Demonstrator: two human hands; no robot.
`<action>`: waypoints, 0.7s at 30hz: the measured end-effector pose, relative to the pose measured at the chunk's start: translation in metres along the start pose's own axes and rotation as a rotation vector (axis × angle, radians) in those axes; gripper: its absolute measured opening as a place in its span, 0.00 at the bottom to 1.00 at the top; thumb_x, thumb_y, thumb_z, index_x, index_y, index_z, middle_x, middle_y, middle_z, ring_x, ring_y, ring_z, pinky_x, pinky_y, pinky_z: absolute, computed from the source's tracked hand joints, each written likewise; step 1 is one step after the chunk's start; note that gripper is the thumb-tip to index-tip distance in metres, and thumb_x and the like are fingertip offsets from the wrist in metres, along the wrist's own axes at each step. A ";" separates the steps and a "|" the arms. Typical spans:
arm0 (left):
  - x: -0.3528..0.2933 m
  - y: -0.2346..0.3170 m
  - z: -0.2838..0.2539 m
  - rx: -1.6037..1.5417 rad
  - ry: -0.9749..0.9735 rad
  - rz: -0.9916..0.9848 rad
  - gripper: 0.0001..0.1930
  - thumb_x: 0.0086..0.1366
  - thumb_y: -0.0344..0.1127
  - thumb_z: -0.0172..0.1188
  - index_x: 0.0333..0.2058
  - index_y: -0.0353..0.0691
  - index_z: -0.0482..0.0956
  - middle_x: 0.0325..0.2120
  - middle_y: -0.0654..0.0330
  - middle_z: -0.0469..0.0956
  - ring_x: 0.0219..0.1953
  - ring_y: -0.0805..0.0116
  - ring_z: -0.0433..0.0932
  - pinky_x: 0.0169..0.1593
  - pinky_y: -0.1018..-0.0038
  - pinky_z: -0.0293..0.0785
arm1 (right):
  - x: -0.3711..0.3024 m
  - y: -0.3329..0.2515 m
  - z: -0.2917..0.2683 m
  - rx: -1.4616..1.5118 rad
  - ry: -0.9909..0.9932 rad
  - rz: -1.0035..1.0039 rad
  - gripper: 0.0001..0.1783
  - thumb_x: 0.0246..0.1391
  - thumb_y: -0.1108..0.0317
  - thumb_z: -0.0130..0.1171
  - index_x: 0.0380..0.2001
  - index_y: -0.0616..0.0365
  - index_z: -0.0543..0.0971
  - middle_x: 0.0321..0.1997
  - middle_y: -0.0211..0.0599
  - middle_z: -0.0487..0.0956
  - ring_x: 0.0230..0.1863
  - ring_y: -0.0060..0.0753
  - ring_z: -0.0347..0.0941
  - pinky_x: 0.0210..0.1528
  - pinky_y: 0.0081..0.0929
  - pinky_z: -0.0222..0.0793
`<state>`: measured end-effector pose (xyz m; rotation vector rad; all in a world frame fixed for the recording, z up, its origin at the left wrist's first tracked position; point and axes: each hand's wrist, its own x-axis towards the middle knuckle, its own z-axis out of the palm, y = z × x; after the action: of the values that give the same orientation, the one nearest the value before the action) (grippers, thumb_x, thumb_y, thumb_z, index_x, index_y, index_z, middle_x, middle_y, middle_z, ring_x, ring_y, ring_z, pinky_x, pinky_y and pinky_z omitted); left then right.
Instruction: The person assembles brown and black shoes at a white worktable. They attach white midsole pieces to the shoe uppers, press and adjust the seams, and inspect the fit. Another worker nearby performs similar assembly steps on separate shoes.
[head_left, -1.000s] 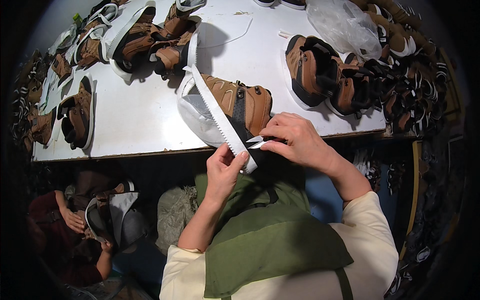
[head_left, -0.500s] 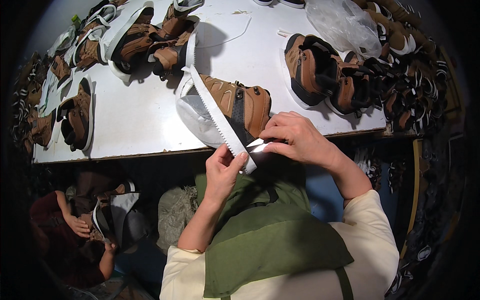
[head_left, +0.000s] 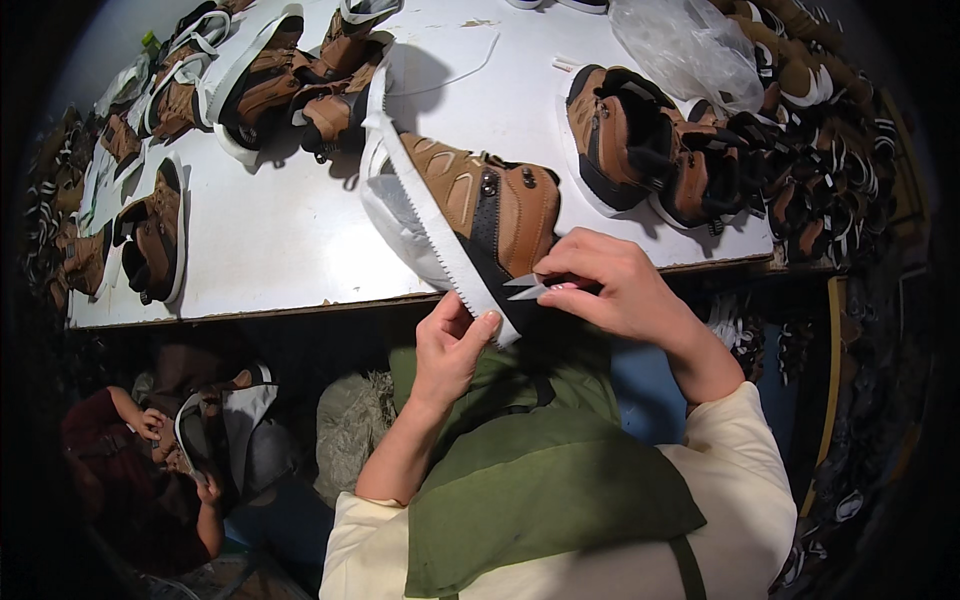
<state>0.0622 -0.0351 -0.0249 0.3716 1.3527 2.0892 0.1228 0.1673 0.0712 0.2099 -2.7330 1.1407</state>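
That brown boot [head_left: 480, 205] is lying on its side at the near edge of the white table [head_left: 290, 250], with its white toothed sole strip [head_left: 440, 235] hanging past the edge. My worry: the small snips [head_left: 535, 287] sit right by the heel, so a slip could nick the leather or the left thumb. Left hand [head_left: 450, 350] is pinching the strip's loose end, fingers pressed together on it. Right hand [head_left: 615, 290] is curled tight around the snips, blade tips just apart. More brown boots [head_left: 650, 150] are piled close by.

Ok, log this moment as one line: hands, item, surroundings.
left hand: grips sole edge | right hand: holds small snips at heel | item: brown boot on white table | nearby: more boots
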 end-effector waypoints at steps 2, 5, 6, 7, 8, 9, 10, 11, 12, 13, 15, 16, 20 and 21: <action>0.002 0.000 0.002 -0.009 -0.041 -0.011 0.17 0.63 0.32 0.61 0.49 0.31 0.75 0.38 0.62 0.79 0.36 0.78 0.74 0.40 0.80 0.70 | -0.008 -0.003 -0.006 0.009 0.023 0.004 0.13 0.47 0.68 0.68 0.35 0.61 0.80 0.32 0.36 0.77 0.31 0.38 0.75 0.31 0.30 0.70; 0.015 -0.002 0.001 -0.049 -0.111 -0.068 0.18 0.62 0.32 0.62 0.49 0.30 0.74 0.38 0.63 0.78 0.38 0.76 0.74 0.43 0.79 0.70 | -0.017 -0.002 -0.010 -0.055 0.077 -0.023 0.13 0.47 0.68 0.68 0.36 0.61 0.80 0.33 0.36 0.77 0.31 0.39 0.76 0.31 0.30 0.71; 0.023 -0.003 -0.004 0.012 -0.146 -0.115 0.19 0.62 0.32 0.62 0.50 0.30 0.74 0.39 0.62 0.79 0.39 0.76 0.75 0.45 0.78 0.70 | -0.018 0.002 -0.007 -0.078 0.088 -0.011 0.13 0.47 0.68 0.68 0.36 0.61 0.80 0.33 0.37 0.77 0.31 0.39 0.76 0.31 0.30 0.71; 0.032 -0.010 -0.005 -0.032 -0.141 -0.114 0.16 0.63 0.31 0.61 0.48 0.31 0.75 0.36 0.64 0.78 0.37 0.79 0.73 0.42 0.80 0.69 | -0.019 0.005 -0.004 -0.100 0.097 0.001 0.13 0.47 0.68 0.68 0.36 0.60 0.80 0.33 0.37 0.77 0.31 0.40 0.76 0.32 0.31 0.71; 0.040 -0.017 -0.007 -0.074 -0.135 -0.111 0.13 0.65 0.31 0.60 0.46 0.32 0.76 0.34 0.67 0.78 0.34 0.82 0.71 0.38 0.81 0.68 | -0.019 0.012 0.001 -0.128 0.090 -0.007 0.13 0.47 0.70 0.68 0.37 0.61 0.80 0.33 0.37 0.77 0.31 0.38 0.75 0.32 0.29 0.71; 0.043 -0.018 -0.008 -0.044 -0.127 -0.110 0.14 0.64 0.32 0.60 0.47 0.32 0.77 0.33 0.67 0.78 0.33 0.82 0.71 0.38 0.82 0.68 | -0.020 0.022 0.008 -0.156 0.082 -0.015 0.13 0.47 0.72 0.67 0.38 0.62 0.80 0.33 0.37 0.77 0.31 0.36 0.75 0.33 0.27 0.71; 0.044 -0.019 -0.009 -0.005 -0.110 -0.111 0.14 0.64 0.32 0.61 0.47 0.32 0.77 0.33 0.67 0.78 0.33 0.82 0.71 0.37 0.82 0.68 | -0.020 0.031 0.013 -0.182 0.074 -0.021 0.14 0.47 0.73 0.67 0.39 0.63 0.80 0.33 0.37 0.77 0.31 0.34 0.75 0.33 0.25 0.71; 0.045 -0.020 -0.009 0.033 -0.093 -0.111 0.15 0.64 0.32 0.61 0.47 0.32 0.77 0.32 0.68 0.78 0.33 0.82 0.71 0.36 0.82 0.69 | -0.020 0.037 0.017 -0.167 0.075 0.009 0.14 0.48 0.74 0.67 0.39 0.64 0.80 0.34 0.37 0.77 0.31 0.32 0.76 0.34 0.24 0.71; 0.046 -0.021 -0.009 0.072 -0.075 -0.111 0.15 0.65 0.33 0.61 0.47 0.31 0.77 0.32 0.68 0.78 0.33 0.82 0.71 0.36 0.83 0.69 | -0.021 0.040 0.018 -0.108 0.094 0.045 0.14 0.48 0.72 0.67 0.39 0.63 0.80 0.34 0.37 0.77 0.31 0.35 0.76 0.33 0.27 0.71; 0.046 -0.023 -0.011 0.166 -0.044 -0.095 0.15 0.64 0.31 0.61 0.48 0.32 0.76 0.34 0.66 0.78 0.35 0.80 0.72 0.37 0.82 0.70 | -0.022 0.042 0.020 -0.045 0.112 0.080 0.14 0.48 0.71 0.68 0.38 0.62 0.80 0.35 0.38 0.77 0.31 0.38 0.77 0.33 0.29 0.72; 0.047 -0.026 -0.011 0.355 0.016 -0.064 0.17 0.62 0.28 0.61 0.50 0.32 0.75 0.39 0.62 0.78 0.39 0.75 0.74 0.40 0.80 0.73 | -0.022 0.046 0.022 0.028 0.132 0.119 0.14 0.48 0.69 0.68 0.38 0.62 0.80 0.35 0.39 0.77 0.31 0.40 0.78 0.33 0.31 0.72; 0.046 -0.021 -0.004 0.479 0.068 0.081 0.18 0.60 0.26 0.62 0.50 0.33 0.75 0.40 0.61 0.77 0.39 0.74 0.74 0.39 0.80 0.73 | -0.023 0.048 0.021 0.036 0.138 0.126 0.14 0.48 0.70 0.68 0.38 0.62 0.79 0.36 0.39 0.77 0.30 0.39 0.78 0.33 0.30 0.73; 0.042 0.000 0.018 0.896 0.124 0.502 0.21 0.54 0.20 0.62 0.49 0.36 0.76 0.42 0.56 0.71 0.38 0.67 0.74 0.34 0.76 0.73 | -0.028 0.052 0.022 0.083 0.187 0.099 0.14 0.48 0.70 0.68 0.39 0.62 0.79 0.36 0.39 0.77 0.30 0.37 0.78 0.32 0.29 0.73; 0.044 -0.001 0.016 0.975 0.090 0.559 0.20 0.54 0.20 0.62 0.48 0.36 0.77 0.40 0.56 0.71 0.38 0.66 0.74 0.34 0.76 0.73 | -0.030 0.051 0.021 0.075 0.187 0.115 0.14 0.48 0.71 0.68 0.39 0.62 0.79 0.35 0.38 0.77 0.30 0.34 0.77 0.33 0.27 0.72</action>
<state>0.0374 0.0044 -0.0226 1.1665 2.4870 1.6682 0.1400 0.1899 0.0150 -0.0431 -2.5693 1.2266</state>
